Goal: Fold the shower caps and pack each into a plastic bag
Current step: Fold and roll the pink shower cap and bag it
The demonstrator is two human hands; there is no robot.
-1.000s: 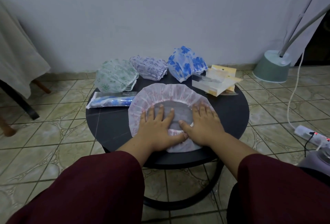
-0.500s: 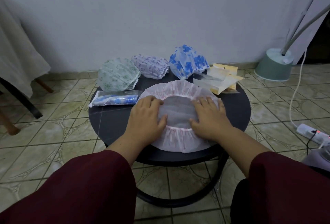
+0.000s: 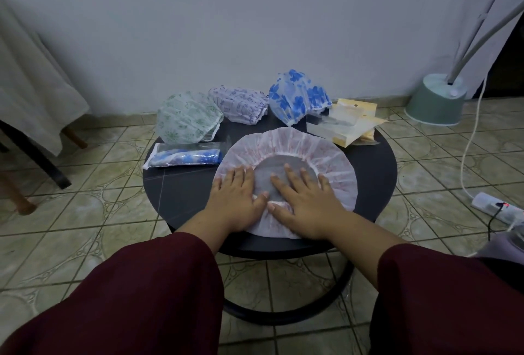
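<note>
Both hands — left hand (image 3: 236, 199), right hand (image 3: 304, 201) — press flat, fingers spread, on the pink shower cap (image 3: 286, 142) mid-frame. Smooth outward evenly before folding — trapped air would spoil the crease.

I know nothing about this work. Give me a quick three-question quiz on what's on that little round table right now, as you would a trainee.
1. True or false: both hands lie flat on the pink shower cap.
2. Which cap stands nearest the stack of empty plastic bags? A) green-print cap B) purple-print cap C) blue-flower cap
3. Fill in: one cap is already packed; its bag lies to the ____ of the pink cap.

Key
1. True: the left hand and right hand press it onto the round table, fingers straight.
2. C: the blue-flower cap, not the green-print cap or purple-print cap.
3. Left: the packed bag.
</note>
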